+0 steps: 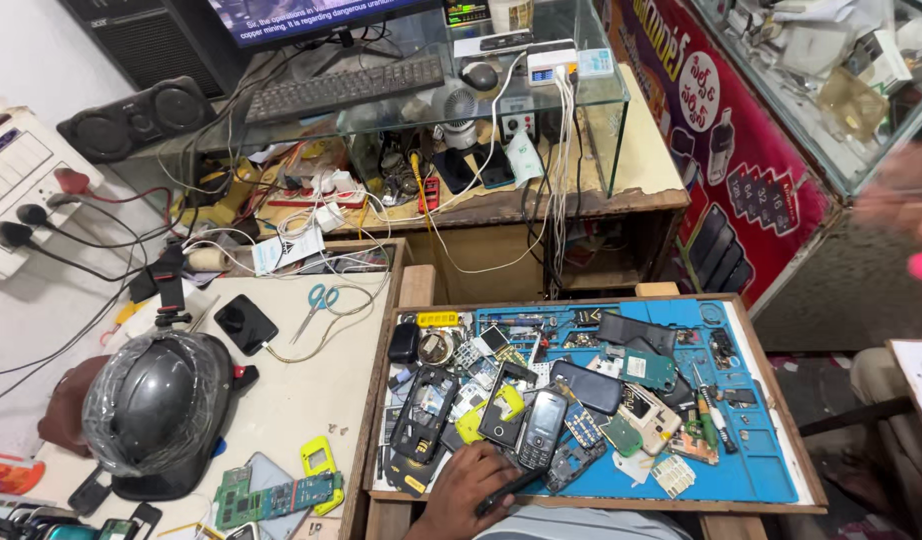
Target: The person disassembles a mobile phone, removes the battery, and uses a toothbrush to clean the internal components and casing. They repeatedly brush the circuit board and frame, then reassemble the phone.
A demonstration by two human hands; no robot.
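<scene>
At the bottom centre of the frame, one hand [468, 490] curls around a dark tool [511, 489] beside a grey phone [541, 430] on the blue mat [751, 470]. A nudge could scatter the crowded loose parts. The frame edge cuts off the wrist; which hand it is cannot be told, and the other is unseen.

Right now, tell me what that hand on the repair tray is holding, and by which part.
One hand grips a thin dark tool by its near end, the tip toward the grey keypad phone. Which hand it is cannot be told; the other is out of view.
</scene>
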